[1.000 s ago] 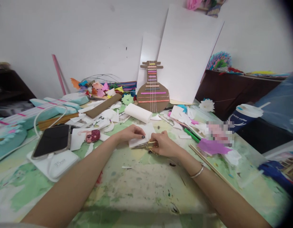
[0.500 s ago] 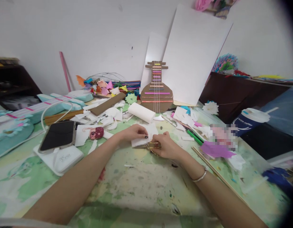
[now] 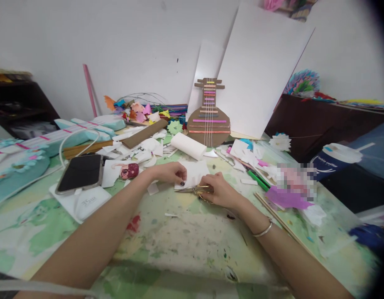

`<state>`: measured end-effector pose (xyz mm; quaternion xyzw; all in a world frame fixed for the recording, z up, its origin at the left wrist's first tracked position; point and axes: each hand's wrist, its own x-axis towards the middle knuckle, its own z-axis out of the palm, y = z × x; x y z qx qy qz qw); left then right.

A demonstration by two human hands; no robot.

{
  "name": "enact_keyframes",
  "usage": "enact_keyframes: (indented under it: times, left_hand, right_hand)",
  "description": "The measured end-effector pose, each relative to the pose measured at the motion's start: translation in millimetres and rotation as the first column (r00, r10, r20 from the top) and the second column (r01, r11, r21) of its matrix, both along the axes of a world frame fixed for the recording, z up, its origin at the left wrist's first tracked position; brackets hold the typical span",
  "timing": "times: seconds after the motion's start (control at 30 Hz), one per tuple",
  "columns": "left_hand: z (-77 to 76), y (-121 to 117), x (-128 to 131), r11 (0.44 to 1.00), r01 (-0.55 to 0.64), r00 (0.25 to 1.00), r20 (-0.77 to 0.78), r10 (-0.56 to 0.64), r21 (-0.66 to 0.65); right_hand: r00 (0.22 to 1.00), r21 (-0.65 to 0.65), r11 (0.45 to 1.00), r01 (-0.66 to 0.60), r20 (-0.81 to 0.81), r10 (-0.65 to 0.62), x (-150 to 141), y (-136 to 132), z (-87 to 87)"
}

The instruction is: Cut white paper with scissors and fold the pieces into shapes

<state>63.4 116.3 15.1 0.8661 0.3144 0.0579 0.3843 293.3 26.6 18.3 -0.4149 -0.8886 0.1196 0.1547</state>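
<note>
In the head view, your left hand (image 3: 171,173) is nearly closed, its fingers curled down with the tips together on the left part of the white paper (image 3: 198,169), which lies in front of you near the middle of the surface (image 3: 179,232). Your right hand (image 3: 217,190) is closed around the gold handles of the scissors (image 3: 187,189) — the blades point to your left along the near edge of that paper, and they look almost together. You have a silver bracelet (image 3: 265,229) on your right wrist. A small white scrap (image 3: 153,188) lies just beside your left wrist, and a thin white strip (image 3: 172,215) lies nearer to you. Beyond the paper rests a white roll (image 3: 188,146), with the brown lute-shaped piece (image 3: 209,126) upright behind it, strung and crossed by coloured bars, in front of tall white boards (image 3: 260,70). To your left, the phone (image 3: 80,172) rests on a white device (image 3: 86,205), with a dark red figure (image 3: 129,170) to the right of the phone. To your right you have a green marker (image 3: 256,179), purple paper (image 3: 287,197) and thin sticks (image 3: 280,216) — the blue-and-white cup (image 3: 333,162) stands farther out, beyond the purple paper
</note>
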Motion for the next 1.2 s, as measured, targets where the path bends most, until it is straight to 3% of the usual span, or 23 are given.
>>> enact_keyframes:
  times: [0.5,0.8,1.2]
  left_hand:
    - [0.6,1.2,-1.0,1.0,0.01,0.999,-0.045,-0.012,-0.026]
    - [2.5,-0.6,-0.9,1.0,0.013,0.999,-0.036,-0.014,-0.02]
    - [0.1,2.2,-1.3,0.999,0.039,0.999,-0.028,-0.039,-0.007]
  right_hand:
    - [0.999,-0.03,1.0,0.008,-0.042,-0.009,-0.7,1.5,-5.6]
    - [1.0,0.048,0.999,0.004,-0.008,-0.003,0.3,1.7,-6.7]
    - [0.998,0.059,0.998,0.017,-0.054,-0.014,-0.4,2.8,-12.2]
